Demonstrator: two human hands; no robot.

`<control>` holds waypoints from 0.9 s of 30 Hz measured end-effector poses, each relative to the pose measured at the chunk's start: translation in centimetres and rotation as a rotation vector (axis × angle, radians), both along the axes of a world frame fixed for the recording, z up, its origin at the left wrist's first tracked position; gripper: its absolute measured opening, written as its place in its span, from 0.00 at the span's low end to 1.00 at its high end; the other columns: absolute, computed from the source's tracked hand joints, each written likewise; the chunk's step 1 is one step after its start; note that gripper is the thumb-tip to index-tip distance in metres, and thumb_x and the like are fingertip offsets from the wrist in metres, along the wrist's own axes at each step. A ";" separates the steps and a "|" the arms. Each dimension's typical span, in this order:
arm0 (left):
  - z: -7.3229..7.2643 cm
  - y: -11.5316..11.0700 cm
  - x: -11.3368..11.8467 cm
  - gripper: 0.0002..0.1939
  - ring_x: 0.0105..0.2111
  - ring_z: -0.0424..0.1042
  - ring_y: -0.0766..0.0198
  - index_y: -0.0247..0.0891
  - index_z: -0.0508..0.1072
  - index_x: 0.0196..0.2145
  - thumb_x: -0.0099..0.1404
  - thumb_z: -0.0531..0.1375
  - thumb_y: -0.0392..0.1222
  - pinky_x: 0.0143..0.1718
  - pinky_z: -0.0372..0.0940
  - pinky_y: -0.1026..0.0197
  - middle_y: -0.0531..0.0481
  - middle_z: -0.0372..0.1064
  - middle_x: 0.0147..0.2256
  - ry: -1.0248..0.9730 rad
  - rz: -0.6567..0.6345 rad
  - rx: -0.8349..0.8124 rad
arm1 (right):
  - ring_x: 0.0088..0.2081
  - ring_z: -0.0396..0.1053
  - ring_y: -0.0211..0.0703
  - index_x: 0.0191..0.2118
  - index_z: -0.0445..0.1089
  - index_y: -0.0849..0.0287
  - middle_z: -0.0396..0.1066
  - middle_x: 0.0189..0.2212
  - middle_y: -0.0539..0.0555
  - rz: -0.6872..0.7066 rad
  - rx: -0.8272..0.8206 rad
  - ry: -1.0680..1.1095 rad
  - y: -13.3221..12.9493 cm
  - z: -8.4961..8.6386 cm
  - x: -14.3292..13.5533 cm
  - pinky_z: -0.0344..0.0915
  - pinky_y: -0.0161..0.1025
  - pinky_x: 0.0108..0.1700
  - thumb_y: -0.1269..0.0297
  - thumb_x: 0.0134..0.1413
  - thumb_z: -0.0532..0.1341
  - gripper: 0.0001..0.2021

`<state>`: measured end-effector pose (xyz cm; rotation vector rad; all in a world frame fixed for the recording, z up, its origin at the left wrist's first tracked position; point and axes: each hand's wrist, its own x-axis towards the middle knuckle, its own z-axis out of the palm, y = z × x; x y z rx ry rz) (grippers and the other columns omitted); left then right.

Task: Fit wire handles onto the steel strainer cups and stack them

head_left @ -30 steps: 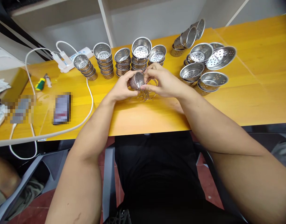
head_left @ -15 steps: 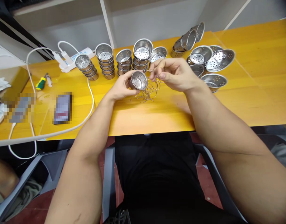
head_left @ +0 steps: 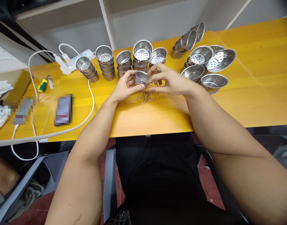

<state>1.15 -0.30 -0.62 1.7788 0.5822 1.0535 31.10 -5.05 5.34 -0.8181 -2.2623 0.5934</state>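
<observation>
A small perforated metal cup (head_left: 141, 78) is held above the table, its mouth tipped upward. My left hand (head_left: 126, 86) grips it from the left, thumb on the near side and fingers behind. On the cup's right side, my right hand (head_left: 168, 79) has its bent fingers closed at the rim and wall. Whether a wire is also between those fingers is hidden. Just below both hands, a tangle of thin curved metal wires (head_left: 146, 97) lies on the table.
Stacks of perforated cups (head_left: 107, 64) stand along the back of the yellow table (head_left: 153, 120). More loose and tilted cups (head_left: 215, 82) are at the right. A power strip (head_left: 72, 64), screwdriver (head_left: 42, 86), phone (head_left: 63, 109) and white cable (head_left: 90, 109) are at left.
My right hand has moved from holding a thin wire beside the cup to closing on the cup's right side. My left hand has turned the cup so its side wall shows more.
</observation>
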 end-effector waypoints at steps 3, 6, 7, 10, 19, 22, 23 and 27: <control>0.4 -0.7 0.4 0.51 0.60 0.90 0.49 0.47 0.76 0.66 0.59 0.86 0.77 0.66 0.86 0.44 0.39 0.83 0.66 -0.009 -0.044 -0.041 | 0.40 0.78 0.52 0.46 0.84 0.48 0.83 0.55 0.60 -0.042 0.038 0.086 -0.1 1.0 0.6 0.80 0.55 0.44 0.22 0.68 0.76 0.31; 0.9 -1.4 0.2 0.45 0.50 0.90 0.56 0.41 0.81 0.61 0.63 0.84 0.77 0.58 0.87 0.50 0.37 0.85 0.62 0.065 -0.022 -0.087 | 0.37 0.75 0.50 0.49 0.80 0.47 0.83 0.49 0.59 -0.276 0.185 0.346 1.1 1.6 1.7 0.76 0.55 0.43 0.28 0.67 0.79 0.28; 1.1 -1.5 0.2 0.44 0.48 0.90 0.59 0.39 0.83 0.58 0.63 0.84 0.78 0.56 0.86 0.52 0.37 0.86 0.59 0.090 -0.011 -0.091 | 0.38 0.75 0.51 0.50 0.79 0.47 0.82 0.48 0.59 -0.371 0.266 0.427 1.7 1.5 2.1 0.75 0.55 0.44 0.32 0.69 0.79 0.25; 1.4 -1.7 0.1 0.46 0.43 0.87 0.63 0.37 0.85 0.53 0.59 0.84 0.81 0.50 0.84 0.57 0.40 0.88 0.53 0.120 0.013 -0.090 | 0.44 0.77 0.53 0.52 0.80 0.51 0.80 0.51 0.62 -0.532 0.466 0.482 4.0 0.7 2.5 0.76 0.54 0.49 0.49 0.77 0.74 0.12; 1.4 -1.6 0.2 0.44 0.39 0.83 0.66 0.38 0.86 0.52 0.60 0.84 0.81 0.44 0.78 0.61 0.42 0.88 0.49 0.124 0.027 -0.074 | 0.44 0.72 0.50 0.64 0.83 0.46 0.77 0.69 0.60 -0.485 0.217 0.141 5.3 -0.6 1.6 0.78 0.59 0.57 0.56 0.71 0.73 0.19; 1.4 -1.7 0.1 0.44 0.39 0.82 0.66 0.38 0.86 0.52 0.61 0.83 0.81 0.44 0.78 0.61 0.42 0.88 0.50 0.129 0.022 -0.047 | 0.41 0.73 0.50 0.63 0.83 0.49 0.77 0.64 0.63 -0.638 0.377 0.242 3.1 1.3 2.4 0.77 0.55 0.45 0.69 0.68 0.70 0.20; 1.4 -1.8 0.1 0.43 0.39 0.82 0.67 0.38 0.86 0.52 0.61 0.83 0.80 0.44 0.78 0.61 0.42 0.88 0.50 0.131 0.023 -0.043 | 0.40 0.74 0.50 0.61 0.83 0.51 0.77 0.63 0.64 -0.692 0.429 0.256 2.3 2.1 2.9 0.77 0.54 0.45 0.73 0.67 0.68 0.20; 1.8 -2.1 0.1 0.34 0.38 0.81 0.67 0.37 0.85 0.51 0.65 0.84 0.68 0.42 0.77 0.62 0.42 0.88 0.49 0.159 0.030 -0.043 | 0.66 0.80 0.59 0.67 0.84 0.51 0.74 0.68 0.64 -1.011 0.346 -0.012 -0.2 5.4 6.2 0.78 0.58 0.70 0.82 0.68 0.67 0.28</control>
